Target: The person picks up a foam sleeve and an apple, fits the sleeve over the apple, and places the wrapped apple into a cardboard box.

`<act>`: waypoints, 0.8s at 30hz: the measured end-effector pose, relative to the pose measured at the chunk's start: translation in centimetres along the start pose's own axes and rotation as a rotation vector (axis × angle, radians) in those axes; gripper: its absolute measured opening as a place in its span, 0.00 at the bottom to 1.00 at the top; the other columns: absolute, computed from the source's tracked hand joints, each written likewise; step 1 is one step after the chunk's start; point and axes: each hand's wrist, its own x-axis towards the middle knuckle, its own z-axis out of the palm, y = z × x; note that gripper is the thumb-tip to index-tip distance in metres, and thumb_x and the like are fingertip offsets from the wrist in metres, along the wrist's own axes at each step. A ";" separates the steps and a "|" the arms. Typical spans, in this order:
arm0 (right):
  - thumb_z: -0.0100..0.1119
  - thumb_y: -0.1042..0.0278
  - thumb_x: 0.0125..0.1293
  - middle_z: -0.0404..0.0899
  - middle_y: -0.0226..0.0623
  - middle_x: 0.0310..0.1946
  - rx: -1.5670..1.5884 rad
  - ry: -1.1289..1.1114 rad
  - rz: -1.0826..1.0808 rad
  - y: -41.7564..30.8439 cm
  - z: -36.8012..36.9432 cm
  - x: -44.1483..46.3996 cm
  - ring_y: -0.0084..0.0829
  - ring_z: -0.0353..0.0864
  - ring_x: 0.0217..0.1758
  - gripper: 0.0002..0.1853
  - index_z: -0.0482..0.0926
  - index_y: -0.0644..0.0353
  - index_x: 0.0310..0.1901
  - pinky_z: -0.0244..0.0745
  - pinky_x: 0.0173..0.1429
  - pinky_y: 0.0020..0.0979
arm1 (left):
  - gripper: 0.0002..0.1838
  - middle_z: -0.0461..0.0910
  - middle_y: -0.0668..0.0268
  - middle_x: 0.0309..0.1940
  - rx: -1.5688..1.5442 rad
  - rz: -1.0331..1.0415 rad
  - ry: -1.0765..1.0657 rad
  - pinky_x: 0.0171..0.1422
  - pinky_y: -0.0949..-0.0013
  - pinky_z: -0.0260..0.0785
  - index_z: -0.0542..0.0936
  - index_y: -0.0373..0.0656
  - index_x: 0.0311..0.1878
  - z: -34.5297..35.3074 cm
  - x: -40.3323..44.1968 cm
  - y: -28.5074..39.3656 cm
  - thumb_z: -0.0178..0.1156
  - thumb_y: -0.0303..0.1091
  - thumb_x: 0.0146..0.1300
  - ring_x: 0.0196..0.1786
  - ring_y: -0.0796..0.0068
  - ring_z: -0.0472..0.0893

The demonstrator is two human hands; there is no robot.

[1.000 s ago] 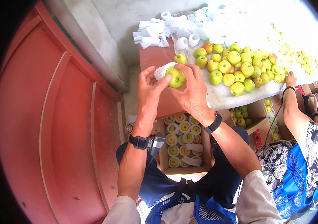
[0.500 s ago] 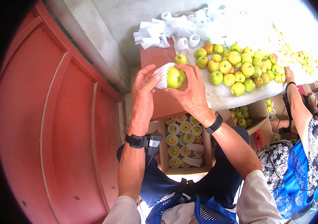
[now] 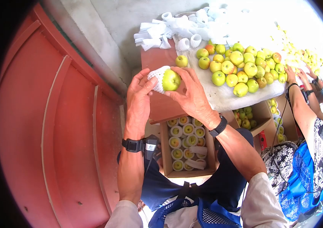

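Note:
A yellow-green apple (image 3: 172,80) sits partly inside a white foam net sleeve (image 3: 156,79), held between both hands above the table's front left corner. My left hand (image 3: 138,91) pinches the sleeve side, thumb against the foam. On the bare side of the apple, the fingers and thumb of my right hand (image 3: 191,91) are curled around the fruit. Just behind them a single apple (image 3: 181,61) rests on the table. Below, between my knees, stands a cardboard box (image 3: 188,174) with rows of sleeved apples and two loose foam sleeves (image 3: 196,164) on top.
Many loose apples (image 3: 237,57) lie on the white-covered table (image 3: 222,95). White foam sleeves (image 3: 169,28) are heaped at the back left. A red metal door (image 3: 74,133) stands at left. At right, another person's arm (image 3: 302,100) reaches over, beside further cardboard boxes (image 3: 262,121).
Both my hands have shifted slightly left with the apple and its sleeve. At right, more hands now reach onto the apples, and the hand that was low by the boxes has left that spot.

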 end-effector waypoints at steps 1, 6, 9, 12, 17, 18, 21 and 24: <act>0.77 0.70 0.59 0.73 0.49 0.60 -0.016 0.009 0.009 -0.1 0.0 0.0 0.50 0.75 0.64 0.36 0.72 0.62 0.68 0.74 0.67 0.43 | 0.26 0.82 0.69 0.50 -0.001 -0.001 -0.002 0.48 0.75 0.64 0.73 0.35 0.69 0.0 -0.1 0.0 0.68 0.29 0.71 0.49 0.84 0.76; 0.75 0.71 0.60 0.74 0.49 0.61 -0.045 0.049 0.000 -0.1 0.2 -0.1 0.50 0.76 0.64 0.35 0.72 0.63 0.68 0.74 0.67 0.43 | 0.26 0.83 0.68 0.50 -0.045 -0.045 -0.072 0.48 0.75 0.65 0.73 0.35 0.68 -0.1 0.0 0.0 0.69 0.30 0.71 0.49 0.83 0.76; 0.75 0.71 0.60 0.74 0.49 0.61 -0.046 0.044 0.008 -0.2 0.0 0.0 0.51 0.76 0.64 0.34 0.72 0.63 0.68 0.75 0.66 0.44 | 0.25 0.82 0.68 0.50 -0.093 -0.057 -0.047 0.49 0.75 0.65 0.74 0.36 0.67 0.0 0.0 0.1 0.69 0.30 0.70 0.49 0.82 0.77; 0.75 0.71 0.59 0.74 0.49 0.60 -0.071 0.070 -0.064 0.2 0.3 0.1 0.52 0.77 0.63 0.34 0.72 0.63 0.67 0.76 0.65 0.44 | 0.23 0.83 0.65 0.54 -0.038 0.029 -0.024 0.48 0.75 0.66 0.75 0.38 0.63 0.0 0.1 -0.1 0.71 0.28 0.68 0.49 0.82 0.79; 0.75 0.72 0.58 0.74 0.48 0.60 -0.130 0.080 -0.068 0.5 0.4 0.1 0.52 0.77 0.62 0.34 0.72 0.62 0.67 0.77 0.63 0.43 | 0.21 0.82 0.69 0.47 0.103 0.133 0.042 0.47 0.77 0.65 0.74 0.40 0.62 0.6 -0.2 0.0 0.69 0.28 0.70 0.48 0.83 0.77; 0.75 0.72 0.58 0.74 0.48 0.60 -0.129 0.080 -0.067 0.5 0.4 0.1 0.52 0.77 0.62 0.34 0.72 0.62 0.67 0.77 0.63 0.43 | 0.21 0.81 0.69 0.47 0.108 0.124 0.041 0.47 0.77 0.65 0.74 0.40 0.62 0.4 -0.1 -0.1 0.69 0.28 0.70 0.48 0.83 0.77; 0.76 0.72 0.58 0.74 0.48 0.60 -0.154 0.082 -0.067 0.4 0.4 0.1 0.52 0.78 0.60 0.34 0.73 0.61 0.67 0.78 0.61 0.44 | 0.22 0.83 0.67 0.49 -0.011 0.035 -0.011 0.47 0.76 0.67 0.74 0.39 0.62 0.0 0.3 -0.2 0.70 0.27 0.69 0.48 0.83 0.79; 0.76 0.72 0.58 0.74 0.48 0.59 -0.139 0.090 -0.084 0.2 0.4 0.0 0.51 0.79 0.59 0.34 0.73 0.61 0.66 0.78 0.60 0.44 | 0.22 0.83 0.67 0.49 -0.077 -0.005 -0.033 0.48 0.76 0.66 0.74 0.39 0.62 0.0 0.3 -0.3 0.71 0.28 0.68 0.48 0.83 0.78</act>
